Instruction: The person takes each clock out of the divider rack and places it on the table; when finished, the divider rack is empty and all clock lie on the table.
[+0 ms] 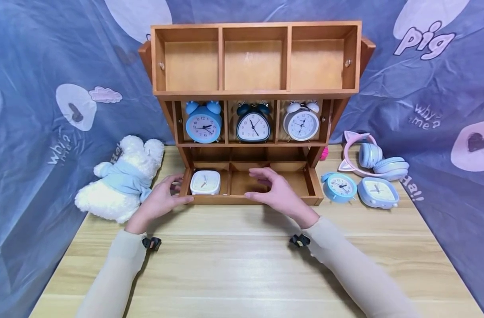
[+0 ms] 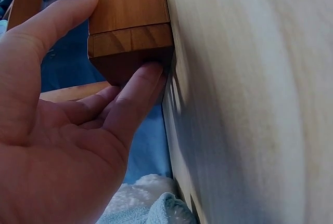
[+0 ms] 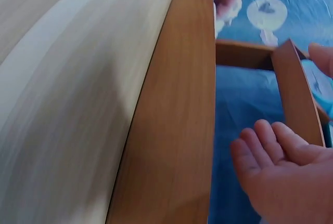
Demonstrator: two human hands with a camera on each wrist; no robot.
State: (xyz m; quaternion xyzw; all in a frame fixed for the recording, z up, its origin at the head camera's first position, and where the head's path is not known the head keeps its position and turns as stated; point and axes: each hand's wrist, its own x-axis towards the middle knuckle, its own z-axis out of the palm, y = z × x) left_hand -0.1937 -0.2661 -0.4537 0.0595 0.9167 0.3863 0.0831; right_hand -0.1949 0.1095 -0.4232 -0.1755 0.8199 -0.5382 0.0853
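A brown wooden shelf (image 1: 257,92) of three tiers stands on the table. My left hand (image 1: 162,199) holds the front left corner of its bottom tier; in the left wrist view the thumb lies at the upper edge and the fingertips meet the end face. Beside that hand, a white square alarm clock (image 1: 205,183) sits in the bottom left compartment. My right hand (image 1: 279,194) hovers over the bottom middle compartment, fingers loosely bent and holding nothing. Along the middle tier stand a blue twin-bell clock (image 1: 204,123), a dark rounded-triangle clock (image 1: 253,126) and a white twin-bell clock (image 1: 302,125).
Left of the shelf lies a white plush toy (image 1: 122,181) in a light blue top. To the right are a small blue clock (image 1: 339,187), a pale blue square clock (image 1: 379,192) and cat-ear headphones (image 1: 389,168). Blue printed cloth (image 1: 23,132) hangs behind the table (image 1: 242,274).
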